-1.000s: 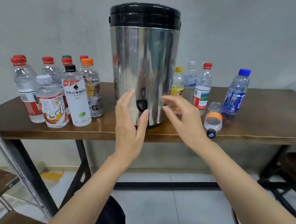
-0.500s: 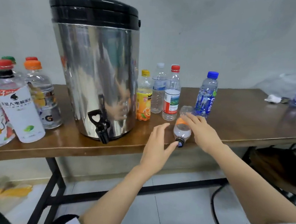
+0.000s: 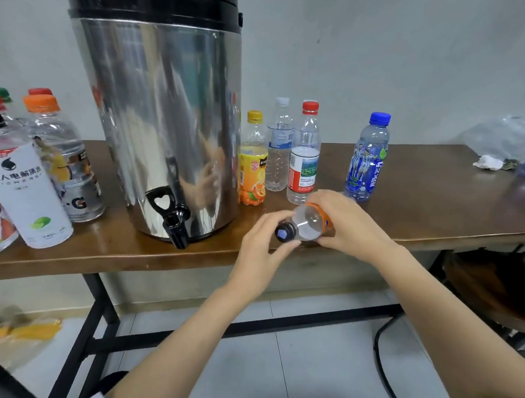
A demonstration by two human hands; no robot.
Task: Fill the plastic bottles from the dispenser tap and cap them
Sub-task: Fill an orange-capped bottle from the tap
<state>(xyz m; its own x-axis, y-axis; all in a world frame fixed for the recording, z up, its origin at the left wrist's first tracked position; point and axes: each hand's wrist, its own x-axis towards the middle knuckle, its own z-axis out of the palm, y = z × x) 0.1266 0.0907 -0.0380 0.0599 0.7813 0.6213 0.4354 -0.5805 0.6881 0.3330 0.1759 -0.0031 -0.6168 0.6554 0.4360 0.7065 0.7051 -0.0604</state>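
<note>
A small clear bottle (image 3: 308,222) with an orange label and a dark cap (image 3: 284,232) lies tilted toward me at the table's front edge. My right hand (image 3: 348,225) grips its body. My left hand (image 3: 262,247) pinches the cap with thumb and fingers. The steel dispenser (image 3: 155,113) with a black lid stands to the left, its black tap (image 3: 175,224) sticking out over the table edge. Several capped bottles stand right of the dispenser, among them a yellow-capped orange one (image 3: 253,161) and a blue one (image 3: 366,158).
Several larger bottles, including a white-labelled one (image 3: 25,194), crowd the left of the brown table (image 3: 440,208). A crumpled tissue (image 3: 487,162) and a plastic bag lie at the far right. Black table legs and a cable run below over the tiled floor.
The view swung left to right and came closer. My right hand went from resting on the lying bottle to gripping and lifting it; my left hand closed on its cap.
</note>
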